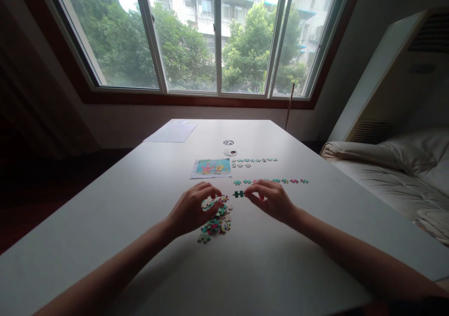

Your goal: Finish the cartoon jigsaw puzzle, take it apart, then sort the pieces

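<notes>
A heap of small colourful puzzle pieces (216, 220) lies on the white table (147, 199) in front of me. My left hand (191, 209) rests on the heap's left side, fingers curled over some pieces. My right hand (271, 200) pinches a dark green puzzle piece (239, 194) by its right end, just above the heap. Beyond the hands a row of sorted pieces (271, 181) runs to the right. A second row of pieces (253, 160) lies farther back. A colourful cartoon reference picture (211, 168) lies flat behind my left hand.
Two small round lids or discs (229, 147) sit mid-table, and a sheet of paper (171, 131) lies at the far left. A bed with pillows (396, 166) stands to the right, an air-conditioner unit (396, 72) behind it. Large windows (210, 35) face trees.
</notes>
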